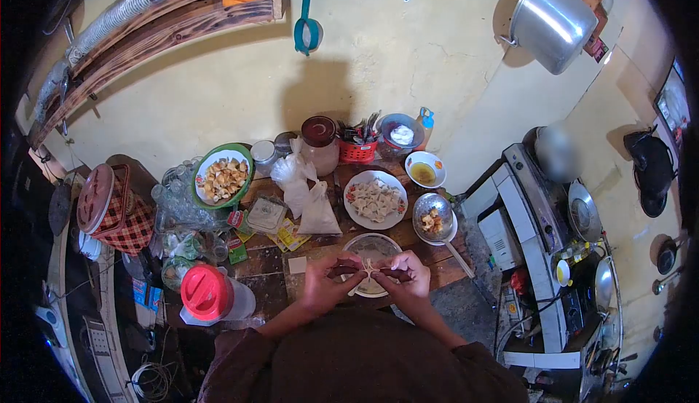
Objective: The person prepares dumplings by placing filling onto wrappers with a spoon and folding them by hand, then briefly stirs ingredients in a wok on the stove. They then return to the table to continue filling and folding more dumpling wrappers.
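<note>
My left hand and my right hand meet in front of me, fingertips pinching a small pale piece of dough between them. Directly beneath is a round, clear-looking dish, partly covered by my fingers; its contents are hard to make out. Beyond it stands a white plate heaped with pale, folded dough pieces. To the right, a metal strainer ladle holds browned pieces and rests over a white bowl. A bowl of yellowish liquid sits behind it.
At left are a green-rimmed basin with browned chunks, glassware and a red-lidded jug. Plastic bags of white powder, a jar and a red cutlery basket stand centrally. A stove is at right.
</note>
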